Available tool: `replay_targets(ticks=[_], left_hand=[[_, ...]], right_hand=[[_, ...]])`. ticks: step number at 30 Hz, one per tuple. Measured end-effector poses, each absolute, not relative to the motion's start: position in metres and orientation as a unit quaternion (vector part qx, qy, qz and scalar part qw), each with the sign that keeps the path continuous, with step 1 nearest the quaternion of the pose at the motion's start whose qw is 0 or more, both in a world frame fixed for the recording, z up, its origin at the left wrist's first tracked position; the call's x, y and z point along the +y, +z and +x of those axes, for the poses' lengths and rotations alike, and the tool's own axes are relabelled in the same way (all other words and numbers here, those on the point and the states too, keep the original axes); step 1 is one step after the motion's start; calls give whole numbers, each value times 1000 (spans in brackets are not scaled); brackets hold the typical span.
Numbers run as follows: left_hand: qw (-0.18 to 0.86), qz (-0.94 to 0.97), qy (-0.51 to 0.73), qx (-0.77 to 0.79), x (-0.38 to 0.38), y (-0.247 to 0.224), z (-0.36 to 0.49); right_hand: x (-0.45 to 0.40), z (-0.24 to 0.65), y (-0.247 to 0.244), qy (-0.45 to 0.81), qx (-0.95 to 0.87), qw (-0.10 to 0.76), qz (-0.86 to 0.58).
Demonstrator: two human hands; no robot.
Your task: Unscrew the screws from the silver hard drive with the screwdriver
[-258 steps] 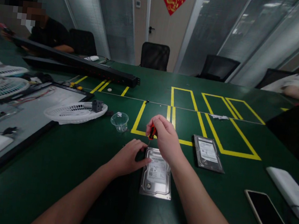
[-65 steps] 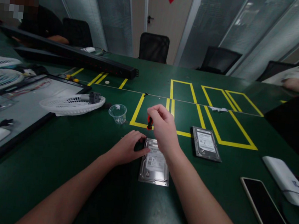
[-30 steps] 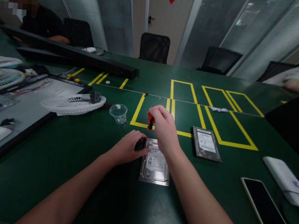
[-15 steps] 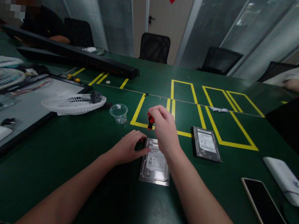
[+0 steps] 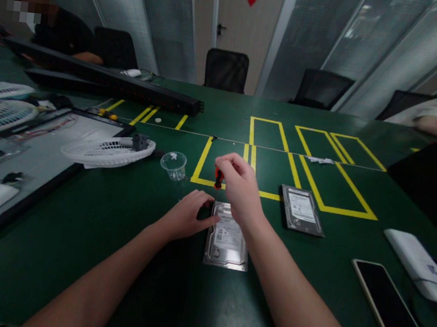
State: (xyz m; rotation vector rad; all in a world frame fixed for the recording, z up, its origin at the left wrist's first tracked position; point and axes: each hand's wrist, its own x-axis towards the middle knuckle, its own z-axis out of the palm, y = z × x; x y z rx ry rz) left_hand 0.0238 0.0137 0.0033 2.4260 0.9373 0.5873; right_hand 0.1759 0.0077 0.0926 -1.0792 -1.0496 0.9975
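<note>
A silver hard drive [image 5: 229, 245] with a white label lies flat on the green table in front of me. My right hand [image 5: 238, 181] grips a small red and black screwdriver [image 5: 219, 178] by its handle. The screwdriver stands nearly upright, its tip down at the drive's far left corner. My left hand [image 5: 193, 213] holds the drive along its left edge, thumb on the label and fingers by that same corner. A second hard drive [image 5: 301, 209] lies to the right. Left of the far corner stands a clear plastic cup [image 5: 174, 166] with small bits inside.
White fan grilles [image 5: 106, 151] and a large grey panel [image 5: 46, 166] fill the left side. A long black bar [image 5: 133, 84] lies farther back. At right are a phone [image 5: 393, 317] and a white power bank [image 5: 419, 262]. Yellow tape [image 5: 348, 212] marks the table. Two other people sit at its sides.
The screwdriver handle has turned slightly and leans a little more to the left in my right hand. My left hand and the drive stay in place.
</note>
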Motion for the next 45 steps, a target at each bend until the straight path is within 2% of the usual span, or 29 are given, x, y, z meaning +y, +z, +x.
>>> replay_targets(ticks=[9,16,25,33,45], left_hand=[[239,883,216,340,13,6,24],[236,886,207,340,13,6,24],[240,884,217,337,14,6,24],[240,884,208,342,14,5,24],[240,885,209,340,14,4,24]], right_hand=[[8,174,92,450,-429,618,-482],[7,176,92,414,-469,617,-477],[7,173,94,451,-427,619,-480],[8,176,94,398,-469,616,-492],[8,174,92,447,-425,616,-490]])
